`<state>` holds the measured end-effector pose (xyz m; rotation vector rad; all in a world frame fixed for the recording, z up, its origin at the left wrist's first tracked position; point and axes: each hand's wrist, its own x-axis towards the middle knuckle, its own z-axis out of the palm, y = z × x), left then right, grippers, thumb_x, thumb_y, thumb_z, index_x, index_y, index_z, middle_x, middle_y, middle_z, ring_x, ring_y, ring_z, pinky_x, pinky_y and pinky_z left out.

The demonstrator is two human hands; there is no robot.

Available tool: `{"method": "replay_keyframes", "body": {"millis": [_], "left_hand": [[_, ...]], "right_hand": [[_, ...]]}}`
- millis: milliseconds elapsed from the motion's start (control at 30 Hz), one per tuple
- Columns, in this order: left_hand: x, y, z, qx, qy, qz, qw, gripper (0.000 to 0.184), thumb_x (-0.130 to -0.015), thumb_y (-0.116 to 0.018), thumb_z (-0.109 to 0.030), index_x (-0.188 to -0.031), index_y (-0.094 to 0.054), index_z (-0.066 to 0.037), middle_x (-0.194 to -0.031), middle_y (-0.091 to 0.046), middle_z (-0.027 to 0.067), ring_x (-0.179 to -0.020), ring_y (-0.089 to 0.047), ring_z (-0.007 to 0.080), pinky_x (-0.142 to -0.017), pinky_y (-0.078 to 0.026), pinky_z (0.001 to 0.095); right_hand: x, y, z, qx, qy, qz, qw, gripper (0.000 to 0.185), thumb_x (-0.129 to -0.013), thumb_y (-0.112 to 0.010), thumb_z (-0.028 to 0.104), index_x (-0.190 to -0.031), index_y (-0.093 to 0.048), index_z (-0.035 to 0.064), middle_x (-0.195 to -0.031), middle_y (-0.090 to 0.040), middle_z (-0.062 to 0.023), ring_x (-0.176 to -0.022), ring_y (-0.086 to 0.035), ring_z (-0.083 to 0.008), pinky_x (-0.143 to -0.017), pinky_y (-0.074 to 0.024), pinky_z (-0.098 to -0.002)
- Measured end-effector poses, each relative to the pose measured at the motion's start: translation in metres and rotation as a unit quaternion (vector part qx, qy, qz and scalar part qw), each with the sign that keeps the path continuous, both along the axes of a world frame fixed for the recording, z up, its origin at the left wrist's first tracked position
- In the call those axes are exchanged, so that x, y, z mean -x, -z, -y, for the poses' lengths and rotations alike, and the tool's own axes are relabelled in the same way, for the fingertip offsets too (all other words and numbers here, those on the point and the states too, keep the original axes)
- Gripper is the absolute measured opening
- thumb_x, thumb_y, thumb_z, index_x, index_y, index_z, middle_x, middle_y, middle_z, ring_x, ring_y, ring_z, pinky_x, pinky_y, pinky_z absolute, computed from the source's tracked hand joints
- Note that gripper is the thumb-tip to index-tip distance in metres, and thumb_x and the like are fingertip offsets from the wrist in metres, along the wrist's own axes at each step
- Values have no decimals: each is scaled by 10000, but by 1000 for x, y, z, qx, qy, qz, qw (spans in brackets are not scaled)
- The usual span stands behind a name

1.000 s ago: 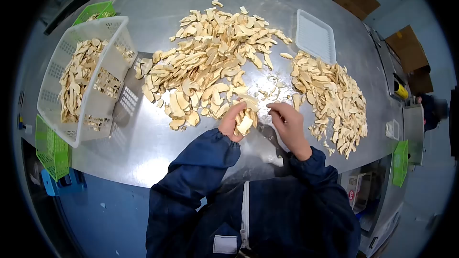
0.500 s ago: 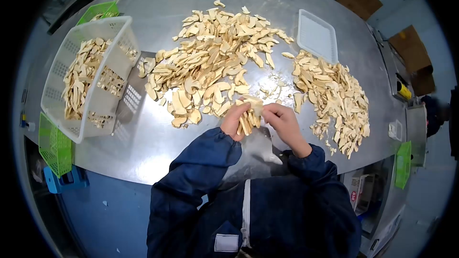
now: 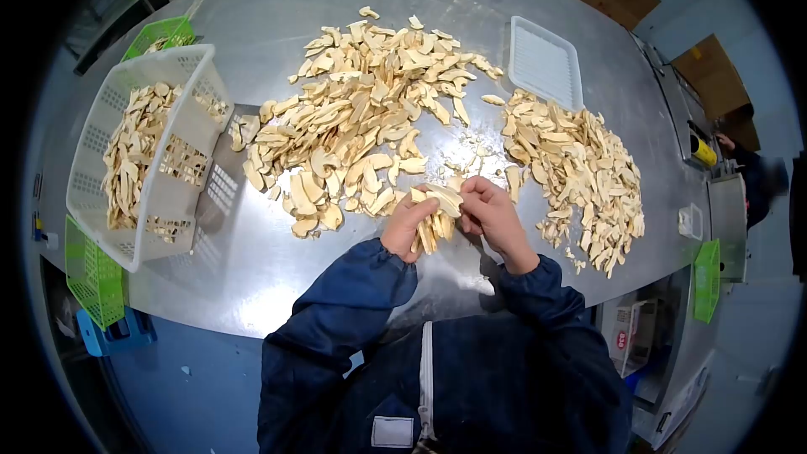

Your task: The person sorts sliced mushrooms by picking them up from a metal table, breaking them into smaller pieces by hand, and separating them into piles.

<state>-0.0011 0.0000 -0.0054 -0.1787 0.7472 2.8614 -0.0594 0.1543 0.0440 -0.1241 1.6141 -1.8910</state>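
Mushroom slices: one bunch held in the left hand; one slice pinched by the right hand; two heaps spread on the counter.

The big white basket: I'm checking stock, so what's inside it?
The white basket holds pale slices, visible on top and through its perforated side; what lies deeper is covered.

A food-processing workroom is suggested by the broad steel table, on which mushroom slices are heaped in bulk. The same is indicated by the white perforated crate loaded with more, the green baskets and the cardboard boxes.
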Motion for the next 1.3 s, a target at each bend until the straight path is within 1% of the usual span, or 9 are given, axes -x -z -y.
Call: {"method": "replay_keyframes", "body": {"millis": [367,567,700,733,833,867,967,1100,1300], "left_hand": [[0,0,1,106,8,35,994,283,-859,-559,-32,-1119,-450,-4,-977,-604,100,-857,-619,165,-715,-522,295],[-1,-3,6,-3,5,14,1000,263,-864,-531,-103,-1104,-476,-9,-1003,-609,128,-836,-628,208,-694,-533,309],[8,14,33,-240,-7,-36,970,302,-859,-543,-161,-1126,-494,-29,-1072,-532,95,-973,-550,217,-755,-535,347],[10,15,35,-252,-24,-41,967,297,-861,-544,-166,-1120,-498,-27,-1086,-518,89,-978,-540,213,-755,-533,349],[12,19,35,-252,-62,-41,965,285,-867,-546,-179,-1104,-511,-25,-1100,-500,79,-976,-524,204,-748,-529,350],[12,19,34,-227,-64,-32,971,281,-869,-546,-181,-1102,-516,-28,-1085,-512,79,-962,-529,202,-742,-528,347],[9,23,33,-143,-41,4,989,284,-870,-546,-187,-1107,-524,-32,-1053,-548,84,-922,-556,198,-732,-525,336],[9,19,26,-12,-39,31,999,295,-876,-527,-138,-1150,-484,-39,-1038,-593,105,-876,-614,203,-727,-534,330],[5,-14,15,118,-17,4,993,281,-869,-495,-34,-1146,-483,17,-1111,-573,122,-959,-592,181,-832,-488,304]], "right_hand": [[13,-11,-18,-34,-44,-17,998,102,-879,-571,117,-892,-589,17,-659,-553,-13,-489,-478,-52,-423,-327,-179],[15,-1,-16,-99,26,-83,991,121,-887,-571,138,-874,-600,22,-679,-589,-10,-479,-471,-24,-424,-323,-158],[20,11,-19,-303,70,-447,839,128,-821,-589,105,-912,-638,31,-759,-632,-93,-599,-587,-194,-540,-459,-285],[15,8,-20,-308,38,-420,853,173,-798,-598,118,-947,-630,36,-826,-618,-127,-692,-601,-280,-628,-482,-339],[8,4,-13,-355,-52,-450,818,227,-796,-620,113,-1012,-623,46,-831,-583,-85,-705,-583,-215,-633,-462,-301],[5,8,-10,-370,-60,-478,794,216,-757,-623,129,-958,-605,52,-875,-560,-111,-754,-584,-299,-655,-482,-364],[3,11,-8,-396,-86,-524,749,184,-749,-619,124,-914,-584,51,-889,-545,-106,-762,-573,-293,-658,-478,-376],[8,12,-10,-373,-68,-409,830,103,-759,-625,133,-795,-587,45,-704,-559,-73,-627,-562,-248,-579,-452,-326],[5,-2,-13,-183,-10,-150,972,138,-855,-581,126,-823,-612,-4,-592,-531,32,-496,-455,-35,-457,-346,-189]]}}
